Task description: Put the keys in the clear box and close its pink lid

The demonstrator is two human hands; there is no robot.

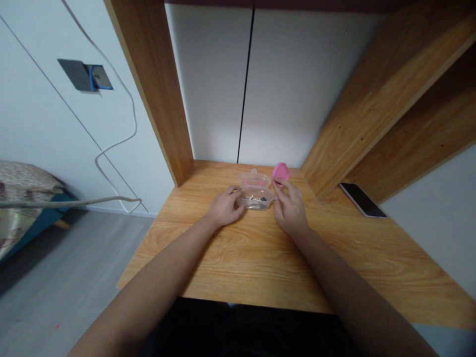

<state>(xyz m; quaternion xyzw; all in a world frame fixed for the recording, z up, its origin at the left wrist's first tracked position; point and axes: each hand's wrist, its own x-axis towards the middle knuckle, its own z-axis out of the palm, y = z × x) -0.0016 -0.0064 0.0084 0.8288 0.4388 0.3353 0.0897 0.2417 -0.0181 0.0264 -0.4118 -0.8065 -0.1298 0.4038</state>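
Observation:
A transparent plastic case lies open on the wooden desktop, its hinged lid half toward the back. Small metal bits and a dark piece lie in the front half. My left hand rests against that half's left side, its fingertips on the rim. My right hand sits just right of the case, pinching a pink rounded plastic piece between thumb and fingers. The piece stands up at the desk's back, near the case's far corner. What the pink piece is exactly, I cannot tell.
A black smartphone lies face up on the desk's right side. Wooden shelf panels rise at the right, and a wooden upright at the left. A white cable hangs past a wall socket. A bed stands left.

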